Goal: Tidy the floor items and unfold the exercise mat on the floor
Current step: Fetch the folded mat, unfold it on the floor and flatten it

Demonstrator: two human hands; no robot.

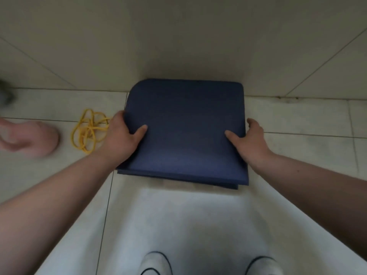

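Tiled floor (297, 120) holds one yellow cord (89, 132); left hand (123, 135) and right hand (252, 139) grip one folded mat (184, 124).

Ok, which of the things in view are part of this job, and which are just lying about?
Part of the job:
- folded blue mat, held at its sides by the left hand and right hand
- yellow cord, tangled on the floor left of the mat
- pink item, blurred, further left

Lying about:
- white shoes
- dark object at the left edge, too blurred to tell
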